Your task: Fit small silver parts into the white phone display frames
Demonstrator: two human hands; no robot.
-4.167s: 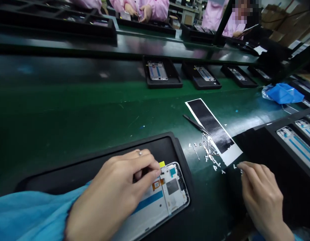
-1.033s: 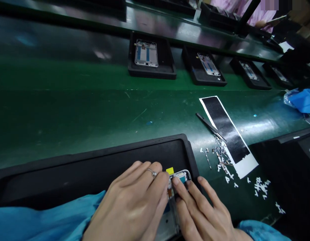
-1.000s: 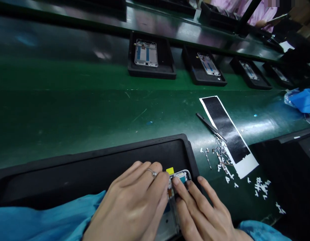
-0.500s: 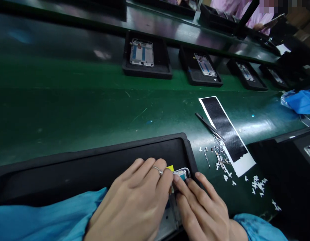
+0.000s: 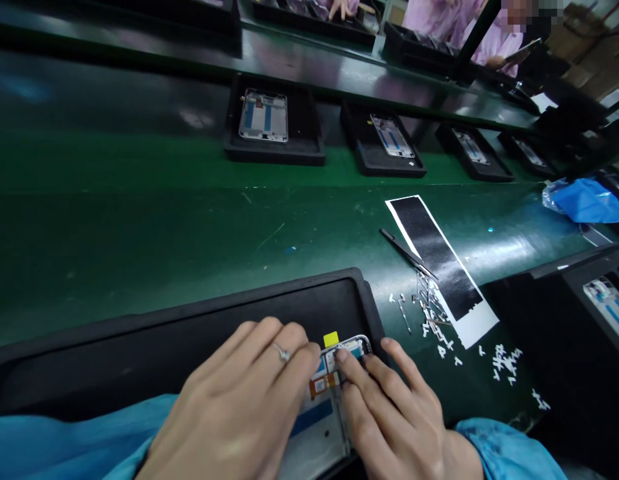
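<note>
A silver phone frame with blue strips and an orange-brown flex cable lies in the large black tray, partly hidden by my hands. A yellow tab sticks out at its top edge. My left hand, with a ring on it, is curled over the frame's left side, its fingers pressed together and the fingertips hidden. At the upper right corner my right hand grips the frame, index fingertip pressed on its top part and little finger raised by the tray rim.
Right of the tray lie tweezers, a black strip on white backing and scattered small white pieces. Small black trays with phone frames line the shelf behind. Another phone frame lies at right. Co-workers in pink are across the bench.
My left hand has shifted left, uncovering the flex cable and more of the yellow tab. My right hand stays at the frame's corner. The camera view has turned slightly.
</note>
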